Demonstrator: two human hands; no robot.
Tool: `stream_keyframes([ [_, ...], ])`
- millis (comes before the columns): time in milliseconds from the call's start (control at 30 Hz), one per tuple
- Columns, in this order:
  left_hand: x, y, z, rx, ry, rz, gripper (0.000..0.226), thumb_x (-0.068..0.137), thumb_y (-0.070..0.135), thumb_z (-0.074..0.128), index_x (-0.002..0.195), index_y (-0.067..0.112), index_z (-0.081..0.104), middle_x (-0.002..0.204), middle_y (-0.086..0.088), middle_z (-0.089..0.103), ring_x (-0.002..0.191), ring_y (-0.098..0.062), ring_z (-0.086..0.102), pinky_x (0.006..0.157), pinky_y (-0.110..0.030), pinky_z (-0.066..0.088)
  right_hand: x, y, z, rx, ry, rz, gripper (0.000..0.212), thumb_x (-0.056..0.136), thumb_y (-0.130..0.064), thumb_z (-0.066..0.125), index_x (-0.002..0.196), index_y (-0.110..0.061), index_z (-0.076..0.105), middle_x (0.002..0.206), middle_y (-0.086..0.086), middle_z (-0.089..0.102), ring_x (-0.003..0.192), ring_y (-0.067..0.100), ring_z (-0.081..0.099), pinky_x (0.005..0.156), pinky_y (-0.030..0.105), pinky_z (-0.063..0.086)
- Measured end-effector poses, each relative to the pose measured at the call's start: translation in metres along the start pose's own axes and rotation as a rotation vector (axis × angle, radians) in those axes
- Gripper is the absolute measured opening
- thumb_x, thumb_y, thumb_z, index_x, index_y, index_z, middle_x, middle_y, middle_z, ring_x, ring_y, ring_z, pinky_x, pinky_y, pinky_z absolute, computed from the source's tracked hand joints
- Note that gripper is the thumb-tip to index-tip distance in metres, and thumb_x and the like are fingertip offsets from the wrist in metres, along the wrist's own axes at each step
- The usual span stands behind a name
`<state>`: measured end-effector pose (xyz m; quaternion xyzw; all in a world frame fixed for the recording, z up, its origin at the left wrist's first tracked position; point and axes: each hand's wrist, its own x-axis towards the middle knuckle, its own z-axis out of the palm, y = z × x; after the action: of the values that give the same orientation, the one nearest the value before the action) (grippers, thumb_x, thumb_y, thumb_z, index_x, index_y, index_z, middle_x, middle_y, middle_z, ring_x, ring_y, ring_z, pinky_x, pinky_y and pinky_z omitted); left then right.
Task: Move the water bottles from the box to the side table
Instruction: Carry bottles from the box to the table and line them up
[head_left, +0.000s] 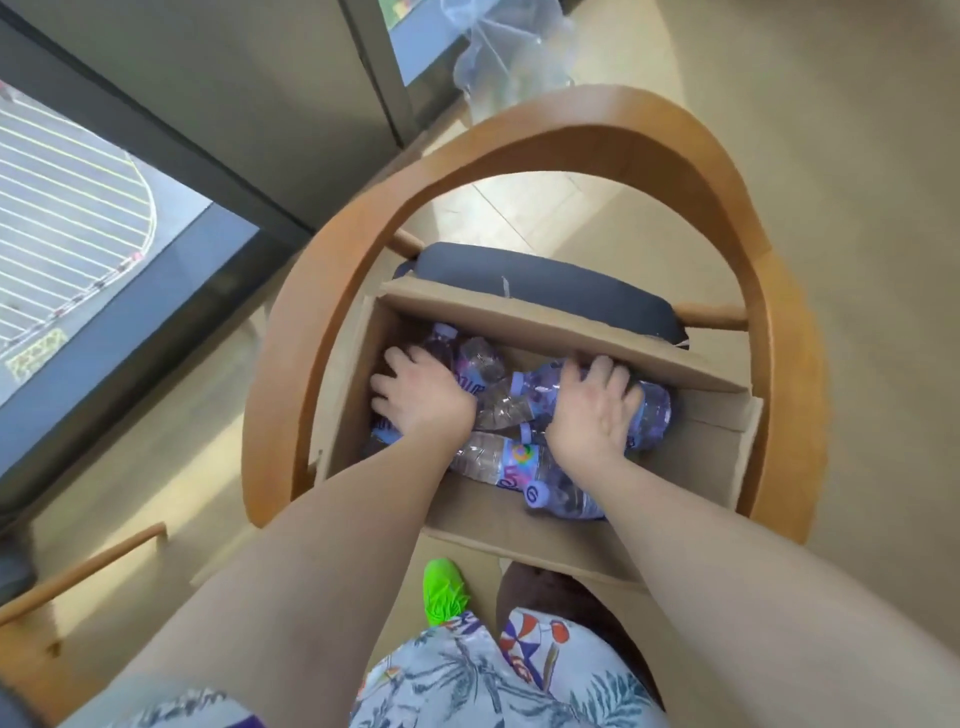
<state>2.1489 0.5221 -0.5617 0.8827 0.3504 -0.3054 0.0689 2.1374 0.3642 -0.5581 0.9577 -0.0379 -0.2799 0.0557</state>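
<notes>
An open cardboard box (571, 540) sits on a wooden chair and holds several clear water bottles with purple labels and caps. Both my hands reach down into it. My left hand (421, 397) lies over a bottle (387, 434) at the box's left side, fingers curled round it. My right hand (597, 410) grips another lying bottle (652, 415) near the far flap, fingers wrapped over its body. More bottles (498, 457) lie between and below my hands. The side table is not in view.
The chair's curved wooden armrest (587, 130) rings the box, with a dark cushion (545, 280) behind it. A window (78, 234) is at left. Crumpled clear plastic (509, 57) lies on the floor beyond. A green object (444, 592) sits near my lap.
</notes>
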Motion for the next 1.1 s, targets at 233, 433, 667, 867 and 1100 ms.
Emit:
stream_keyframes([
  [233,0.02,-0.019,0.016,-0.118,-0.142,0.175,0.081,0.061,0.042,0.088,0.124,0.015,0.045,0.126,-0.013,0.054,0.119,-0.038,0.054,0.095,-0.049,0.05,0.005,0.009,0.024,-0.091,-0.034,-0.228,0.065,0.065,-0.02,0.083,0.121,-0.017,0.049,0.112,0.009,0.059,0.105,0.032,0.057,0.099,0.048,0.037],
  [433,0.021,-0.021,-0.005,-0.253,-0.286,0.243,0.063,0.053,0.04,0.084,0.1,0.021,0.047,0.094,0.002,0.061,0.093,-0.029,0.063,0.072,-0.031,0.047,0.018,0.003,0.004,0.135,-0.15,-0.254,0.063,0.071,-0.037,0.078,0.123,-0.023,0.047,0.113,0.012,0.057,0.106,0.036,0.056,0.087,0.044,0.044],
  [667,-0.005,-0.032,-0.047,-0.579,-0.372,0.101,0.061,0.038,0.048,0.079,0.092,0.027,0.062,0.094,0.006,0.066,0.081,-0.011,0.064,0.061,-0.026,0.051,0.002,-0.021,-0.031,0.544,-0.161,-0.149,0.061,0.058,-0.058,0.071,0.106,-0.027,0.048,0.095,0.006,0.057,0.1,0.037,0.061,0.074,0.038,0.045],
  [867,-0.034,-0.067,-0.104,-0.681,-0.347,0.114,0.056,0.038,0.046,0.078,0.09,0.027,0.068,0.085,0.004,0.073,0.077,-0.017,0.071,0.06,-0.028,0.052,-0.028,-0.038,-0.074,0.673,-0.119,-0.189,0.062,0.051,-0.066,0.066,0.094,-0.028,0.042,0.087,-0.005,0.059,0.087,0.028,0.059,0.068,0.037,0.043],
  [1100,-0.092,-0.149,-0.168,-0.818,-0.149,0.044,0.062,0.031,0.05,0.074,0.086,0.023,0.071,0.083,0.003,0.072,0.071,-0.015,0.07,0.055,-0.025,0.051,-0.091,-0.093,-0.141,0.703,-0.024,-0.406,0.079,0.044,-0.071,0.068,0.109,-0.028,0.052,0.098,-0.002,0.062,0.103,0.029,0.062,0.077,0.035,0.04],
])
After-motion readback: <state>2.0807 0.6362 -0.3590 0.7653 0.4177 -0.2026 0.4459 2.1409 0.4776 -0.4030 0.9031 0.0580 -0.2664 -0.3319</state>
